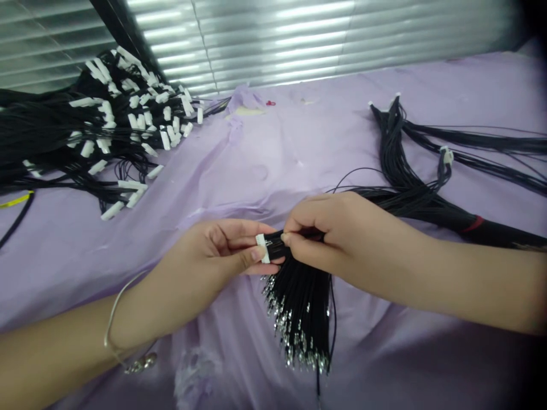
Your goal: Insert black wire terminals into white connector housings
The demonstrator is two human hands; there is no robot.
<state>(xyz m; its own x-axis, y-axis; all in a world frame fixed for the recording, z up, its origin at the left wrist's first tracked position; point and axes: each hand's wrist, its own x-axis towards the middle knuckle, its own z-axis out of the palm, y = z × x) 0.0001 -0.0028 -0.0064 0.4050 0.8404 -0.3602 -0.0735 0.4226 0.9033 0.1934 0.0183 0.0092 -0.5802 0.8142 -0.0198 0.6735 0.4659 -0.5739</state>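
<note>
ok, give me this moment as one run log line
left hand: holds white connector | right hand: pinches black wires near connector | rest: purple sheet, more wire bundles

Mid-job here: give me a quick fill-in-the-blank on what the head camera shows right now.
1. The hand pinching the white connector housing is the ____ one.
2. The thick black wire bundle at the right carries a ____ band.
3. The black wires hanging below the hands end in metal ____.
4. The crumpled sheet under the wires is ____ in colour.

Missing words: left; red; crimp terminals; purple.
</note>
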